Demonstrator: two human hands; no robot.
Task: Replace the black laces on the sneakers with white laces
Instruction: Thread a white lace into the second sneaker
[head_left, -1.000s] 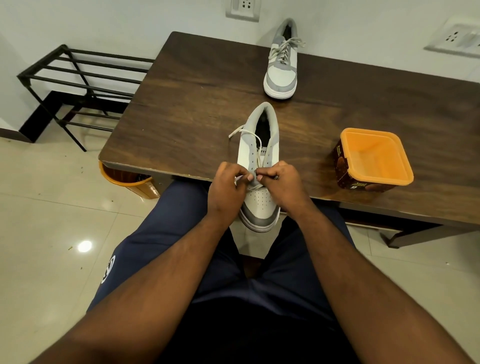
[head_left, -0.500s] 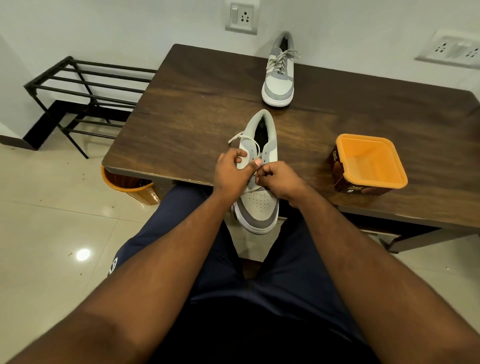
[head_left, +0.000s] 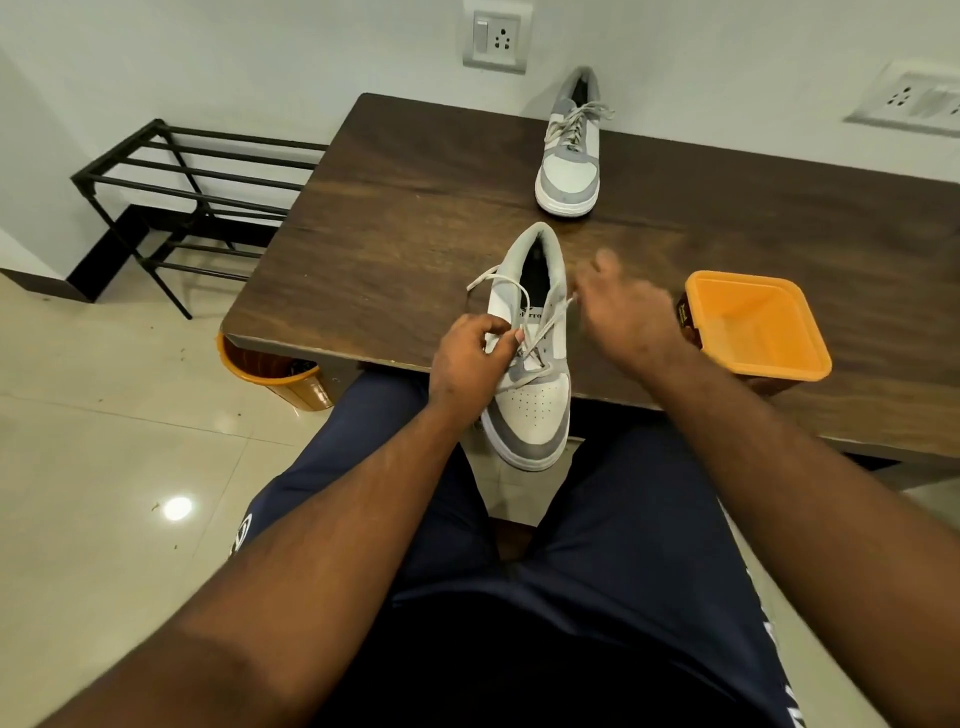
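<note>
In the head view, the left hand (head_left: 470, 358) pinches the white lace (head_left: 511, 291) beside the near sneaker (head_left: 530, 364), whose toe overhangs the table (head_left: 395, 218) edge. The right hand (head_left: 628, 317) is blurred, just right of the lace's other end; its fingers cannot be made out. Beyond the fingers, bare tabletop runs to the far sneaker (head_left: 570, 156); the orange tub (head_left: 753, 327) sits right.

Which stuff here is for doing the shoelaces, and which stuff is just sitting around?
For the lace job: the near sneaker, its white lace, the far sneaker already laced, and both hands, left hand pinching the lace, right hand blurred beside it.

Just sitting around: the orange container, the bin under the table, the black rack, the wall sockets.
</note>
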